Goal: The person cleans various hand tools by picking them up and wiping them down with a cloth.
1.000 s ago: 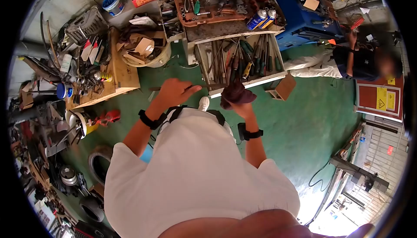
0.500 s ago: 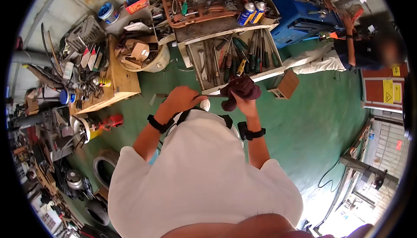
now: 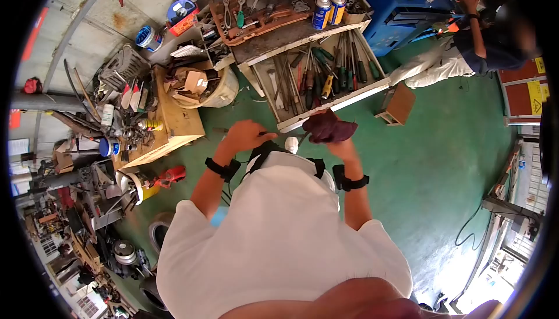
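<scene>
Apparently, just in front of the open drawer [image 3: 362,95], a half-hidden slim tool [image 3: 220,129] is gripped by the left hand [image 3: 247,136] and a maroon cloth [image 3: 330,127] by the right hand [image 3: 343,148]; if loosely held, the tool could be dropped beside the drawer.

1 cloth [image 3: 329,128], 1 tool case [image 3: 279,22] and apparently 2 tyres [image 3: 154,233] show.
</scene>
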Demonstrator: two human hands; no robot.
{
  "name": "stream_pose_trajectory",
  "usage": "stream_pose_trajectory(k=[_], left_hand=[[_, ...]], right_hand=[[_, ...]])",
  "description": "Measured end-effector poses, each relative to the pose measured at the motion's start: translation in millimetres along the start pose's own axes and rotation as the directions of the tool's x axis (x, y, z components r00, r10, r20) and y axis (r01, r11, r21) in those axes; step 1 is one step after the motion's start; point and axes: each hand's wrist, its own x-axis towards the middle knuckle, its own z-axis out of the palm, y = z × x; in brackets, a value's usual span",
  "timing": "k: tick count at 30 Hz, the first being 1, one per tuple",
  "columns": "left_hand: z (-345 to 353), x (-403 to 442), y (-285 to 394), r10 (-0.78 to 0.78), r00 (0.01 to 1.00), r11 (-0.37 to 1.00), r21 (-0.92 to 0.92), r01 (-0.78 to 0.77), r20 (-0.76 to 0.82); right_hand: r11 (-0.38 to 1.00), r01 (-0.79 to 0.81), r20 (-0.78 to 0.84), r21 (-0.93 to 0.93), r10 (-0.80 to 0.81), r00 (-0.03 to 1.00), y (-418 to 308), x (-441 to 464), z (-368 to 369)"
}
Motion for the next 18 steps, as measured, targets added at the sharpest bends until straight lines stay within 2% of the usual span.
stream_pose_trajectory(k=[2,3,4,5,6,7,8,9,10,11,12,14,15,17,18], left_hand=[[-10.5,-2.4,-1.8,0.036,0.999,0.98,0.194,-0.038,0.014],[-16.2,-2.9,-3.5,0.025,0.999,0.979,0.202,-0.03,0.027],[-22.3,-2.7,-5.5,-0.013,1.0,0.988,0.155,0.011,0.012],[-29.2,-1.8,-8.2,-0.05,0.999,0.992,0.112,0.051,-0.01],[-32.1,-3.7,-11.9,-0.058,0.998,0.991,0.121,0.057,-0.003],[-33.8,-3.3,-16.7,-0.117,0.991,0.987,0.102,0.124,-0.071],[-34.7,-2.7,-19.3,-0.175,0.976,0.98,0.075,0.186,-0.134],[-34.3,-2.1,-18.6,-0.175,0.977,0.98,0.078,0.185,-0.123],[-33.6,-1.2,-17.1,-0.213,0.963,0.974,0.048,0.223,-0.164],[-33.0,-1.1,-15.7,-0.255,0.945,0.964,0.016,0.264,-0.206],[-32.7,-0.1,-12.5,-0.264,0.943,0.962,0.017,0.273,-0.202],[-27.7,0.1,2.3,-0.106,0.962,0.987,0.094,0.133,-0.251],[-27.7,-2.3,11.4,-0.129,0.964,0.984,0.088,0.153,-0.231],[-31.3,1.1,32.5,-0.069,0.993,0.996,0.056,0.074,-0.099],[-29.8,2.3,36.6,-0.025,0.997,0.999,0.045,0.029,-0.077]], right_hand=[[0.999,-0.007,-0.018,0.041,0.008,1.0,22.2,-19.6,-12.5],[0.998,-0.014,-0.029,0.068,0.016,0.999,37.3,-33.3,-20.8],[0.992,-0.011,-0.005,-0.122,0.01,1.0,37.3,-43.6,-30.3],[0.994,-0.008,-0.004,-0.107,0.008,1.0,42.6,-46.0,-31.9],[0.996,0.073,-0.129,-0.059,-0.08,0.988,13.4,-32.6,-29.0],[0.987,0.16,-0.262,-0.027,-0.161,0.952,-11.1,-20.3,-27.7],[0.99,0.074,-0.385,-0.122,-0.116,0.916,-24.1,-14.8,-25.5],[0.978,-0.029,-0.502,-0.205,-0.079,0.861,-33.9,-11.4,-24.8],[0.973,-0.055,-0.52,-0.226,-0.073,0.851,-40.3,-5.5,-26.8],[0.938,0.011,-0.465,-0.347,-0.182,0.867,-33.5,-2.5,-32.0],[0.945,0.039,-0.406,-0.325,-0.177,0.897,-30.4,-0.7,-34.5],[0.958,0.049,-0.341,-0.283,-0.148,0.928,-36.9,2.9,-27.4],[0.989,0.025,-0.382,-0.149,-0.081,0.921,-51.7,8.0,-15.5],[1.0,-0.005,-0.417,-0.014,-0.001,0.909,-55.1,12.0,-6.5],[0.974,0.097,-0.35,-0.203,-0.164,0.922,-53.1,18.3,-7.2]])
